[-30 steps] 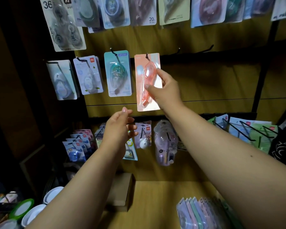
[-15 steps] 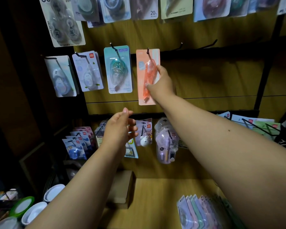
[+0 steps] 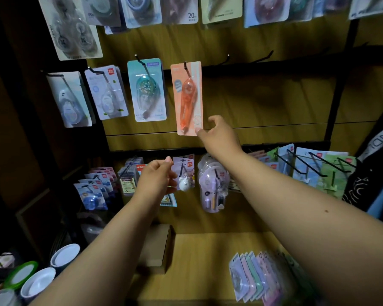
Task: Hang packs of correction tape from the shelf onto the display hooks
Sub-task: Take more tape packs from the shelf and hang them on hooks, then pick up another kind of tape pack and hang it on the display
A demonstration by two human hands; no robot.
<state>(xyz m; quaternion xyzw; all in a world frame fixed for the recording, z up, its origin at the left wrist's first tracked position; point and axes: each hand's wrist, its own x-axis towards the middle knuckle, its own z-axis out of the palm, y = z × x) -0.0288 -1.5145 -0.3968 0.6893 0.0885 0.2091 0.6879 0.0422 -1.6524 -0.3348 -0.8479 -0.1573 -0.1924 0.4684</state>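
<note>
On hook (image 3: 185, 64): orange pack (image 3: 187, 98), pen-shaped blister.

A brown cardboard box (image 3: 156, 248) sat at the shelf's back left edge; white-lidded round containers (image 3: 40, 281) stood beyond its left end.

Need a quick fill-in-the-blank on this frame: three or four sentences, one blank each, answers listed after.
1. The orange correction tape pack hangs from a display ____.
2. The right hand touches that pack at its lower ____ corner.
3. The pack hanging directly to the left of the orange one is ____.
4. The left hand holds ____.

Missing words: hook; right; teal; nothing
</note>
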